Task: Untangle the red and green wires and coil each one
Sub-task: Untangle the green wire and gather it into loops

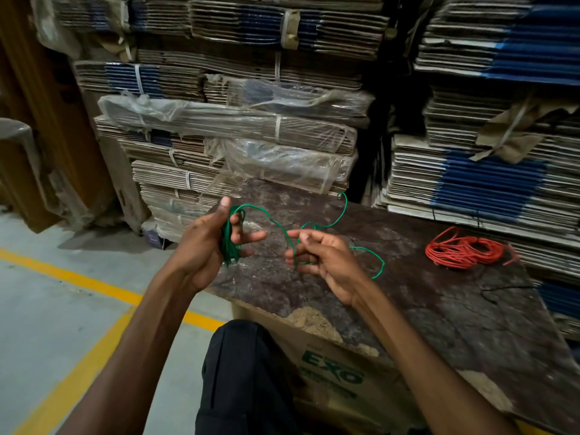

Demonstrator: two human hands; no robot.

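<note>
Left hand (204,246), frame centre, gripping bundled loops of green wire (227,243), fingers curling round bundle. Loose green strand arcing rightward to right hand (320,255), running between its curled fingers, pinched there; tail trailing over dark worn surface (439,309) toward upper centre. Red wire (467,249) lying coiled on surface, right of frame, well apart from hands.

left hand (205,246): gripping a wire bundle (229,243), thumb up, fingers curling
right hand (323,259): palm up, fingers curling round the loose strand
</note>
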